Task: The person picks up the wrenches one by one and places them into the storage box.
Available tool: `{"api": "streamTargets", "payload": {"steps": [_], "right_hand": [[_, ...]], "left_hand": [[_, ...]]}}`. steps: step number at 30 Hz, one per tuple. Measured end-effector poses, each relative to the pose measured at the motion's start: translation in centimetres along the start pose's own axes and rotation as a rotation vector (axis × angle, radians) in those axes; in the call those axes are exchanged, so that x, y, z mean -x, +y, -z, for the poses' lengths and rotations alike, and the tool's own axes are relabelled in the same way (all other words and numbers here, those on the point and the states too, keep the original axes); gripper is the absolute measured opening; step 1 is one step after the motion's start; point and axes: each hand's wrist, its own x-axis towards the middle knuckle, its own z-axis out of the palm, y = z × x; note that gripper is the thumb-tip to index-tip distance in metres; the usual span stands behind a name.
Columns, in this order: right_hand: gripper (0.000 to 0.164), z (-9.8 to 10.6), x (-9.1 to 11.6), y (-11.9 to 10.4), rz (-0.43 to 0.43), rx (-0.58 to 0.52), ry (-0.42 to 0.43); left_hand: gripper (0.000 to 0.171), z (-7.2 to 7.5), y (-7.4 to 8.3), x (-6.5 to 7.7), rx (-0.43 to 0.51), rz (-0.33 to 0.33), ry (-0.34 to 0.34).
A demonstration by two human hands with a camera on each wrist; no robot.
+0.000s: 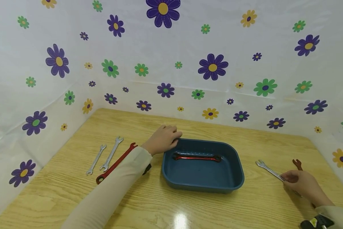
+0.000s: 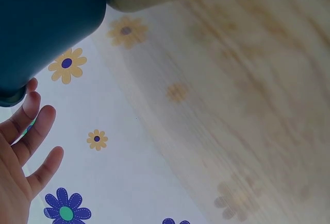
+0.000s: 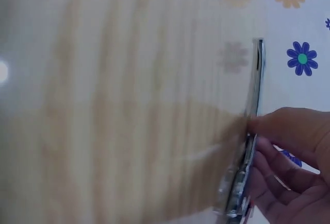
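Silver wrench (image 1: 270,170) at lower right, pinched in the right hand (image 1: 307,187); near centre, the left hand (image 1: 162,140), fingers loosely extended, touches the blue tray (image 1: 200,187).

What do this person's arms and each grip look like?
Left sleeve and right sleeve are plain cream, wrist-length. Left grip and right grip are gloveless. A black device with a yellow marking sits by the right sleeve; a small black part shows beside the left.
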Motion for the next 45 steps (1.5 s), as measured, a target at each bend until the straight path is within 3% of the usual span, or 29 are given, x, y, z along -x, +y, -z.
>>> {"api": "streamTargets", "payload": {"steps": [7,13,22,32,39,45], "right_hand": [[0.033,0.01,0.14,0.05,-0.040,-0.015,-0.002],[0.025,0.14,-0.10,-0.26,-0.024,0.014,-0.002],[0.016,-0.20,-0.14,0.00,-0.044,-0.029,0.013],[0.018,-0.58,0.05,0.47,-0.065,-0.078,0.033],[0.018,-0.29,0.26,0.34,-0.053,-0.085,0.019],[0.023,0.04,0.13,-0.06,0.016,0.002,0.031]], "left_hand": [[0.005,-0.15,0.00,0.02,-0.003,-0.004,0.004],[0.005,-0.23,0.00,0.00,-0.008,-0.003,0.003],[0.005,0.03,0.17,-0.31,-0.002,-0.004,-0.011],[0.005,-0.08,0.38,-0.25,0.011,-0.004,-0.008],[0.004,-0.11,0.25,-0.20,0.003,-0.004,-0.009],[0.005,0.08,0.18,-0.08,-0.006,-0.004,-0.007]]}}
